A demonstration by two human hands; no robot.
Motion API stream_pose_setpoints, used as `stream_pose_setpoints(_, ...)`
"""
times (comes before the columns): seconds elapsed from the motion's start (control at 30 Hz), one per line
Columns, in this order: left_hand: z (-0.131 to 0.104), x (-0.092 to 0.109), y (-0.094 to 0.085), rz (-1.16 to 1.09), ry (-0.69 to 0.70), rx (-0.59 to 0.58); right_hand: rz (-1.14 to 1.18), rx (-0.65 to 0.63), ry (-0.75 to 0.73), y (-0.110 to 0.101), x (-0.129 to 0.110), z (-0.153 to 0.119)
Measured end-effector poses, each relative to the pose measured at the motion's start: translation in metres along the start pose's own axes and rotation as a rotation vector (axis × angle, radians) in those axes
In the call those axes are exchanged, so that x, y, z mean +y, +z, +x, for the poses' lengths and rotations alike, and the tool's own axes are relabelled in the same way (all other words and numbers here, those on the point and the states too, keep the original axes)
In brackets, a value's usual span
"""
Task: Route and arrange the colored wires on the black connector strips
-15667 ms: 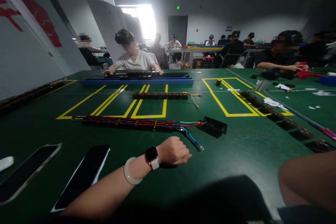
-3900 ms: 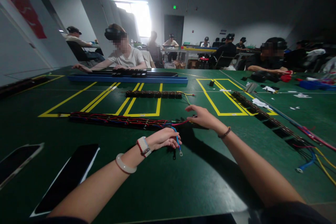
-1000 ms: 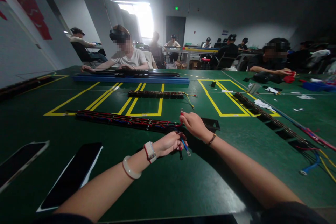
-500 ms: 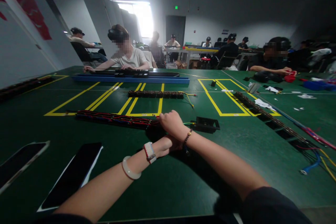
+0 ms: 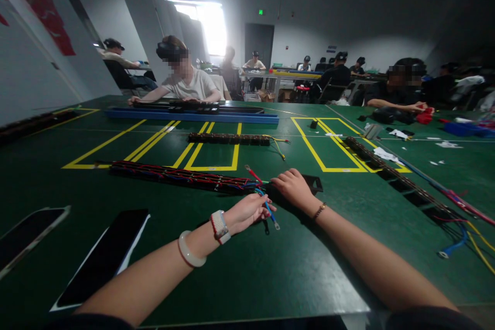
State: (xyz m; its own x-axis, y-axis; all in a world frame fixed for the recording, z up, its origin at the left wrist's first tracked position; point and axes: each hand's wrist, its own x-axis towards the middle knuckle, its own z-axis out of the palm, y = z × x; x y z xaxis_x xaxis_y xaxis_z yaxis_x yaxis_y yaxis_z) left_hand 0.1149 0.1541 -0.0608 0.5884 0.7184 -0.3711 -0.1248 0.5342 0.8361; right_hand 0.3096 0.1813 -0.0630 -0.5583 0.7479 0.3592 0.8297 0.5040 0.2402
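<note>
A long black wiring strip (image 5: 174, 176), laced with red and blue wires, lies across the green table. From its right end stick out a red cable (image 5: 254, 174) and a blue cable (image 5: 271, 215), both tipped with metal ring terminals. My left hand (image 5: 247, 211) is closed around the blue cable, its ring end pointing toward me. My right hand (image 5: 294, 188) is curled, palm down, over the left part of a black rectangular frame (image 5: 317, 183). A green wire (image 5: 265, 182) runs under its fingers; what they grip is hidden.
Two dark flat panels (image 5: 106, 255) lie at the left. A shorter wired strip (image 5: 228, 138) sits farther back, before a blue rail (image 5: 193, 116). Another long strip (image 5: 402, 180) runs along the right. A person (image 5: 193, 85) works across the table (image 5: 309, 278).
My right hand has moved right, off the strip's end and onto the black frame, uncovering the red and blue cables. My left hand stays nearly in place, now visible with the blue cable.
</note>
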Motion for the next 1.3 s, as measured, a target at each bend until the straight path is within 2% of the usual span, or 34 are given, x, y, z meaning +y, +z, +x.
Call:
stream_pose_setpoints(0.1,-0.005,0.006,0.002,0.134,0.007,-0.02,-0.011,-0.036,-0.019,0.003,0.001,-0.001)
stream_pose_setpoints(0.3,-0.009,0.024,-0.002,0.645,-0.004,0.016,-0.008,-0.048,-0.012,0.002,0.0,0.0)
stream_pose_setpoints(0.6,-0.012,0.044,-0.022,1.037,0.068,-0.053,0.022,-0.054,-0.009,0.002,-0.001,0.001)
stream_pose_setpoints(0.73,-0.007,0.045,-0.026,0.965,-0.044,-0.146,0.088,0.025,0.028,0.0,-0.003,0.004)
stream_pose_setpoints(0.9,-0.001,0.038,-0.024,0.802,-0.146,-0.087,0.466,0.174,0.038,-0.023,-0.021,0.014)
stream_pose_setpoints(1.0,-0.002,0.033,-0.026,0.639,-0.16,-0.088,0.734,0.147,-0.069,-0.043,-0.038,0.018)
stream_pose_setpoints(1.1,-0.004,0.029,-0.031,0.498,-0.107,-0.139,0.86,0.115,-0.129,-0.058,-0.053,0.018)
stream_pose_setpoints(1.2,-0.003,0.027,-0.031,0.458,-0.081,-0.145,0.827,0.173,0.02,-0.065,-0.053,0.021)
stream_pose_setpoints(1.3,0.0,0.026,-0.028,0.514,-0.151,-0.126,0.752,0.212,0.22,-0.066,-0.031,0.025)
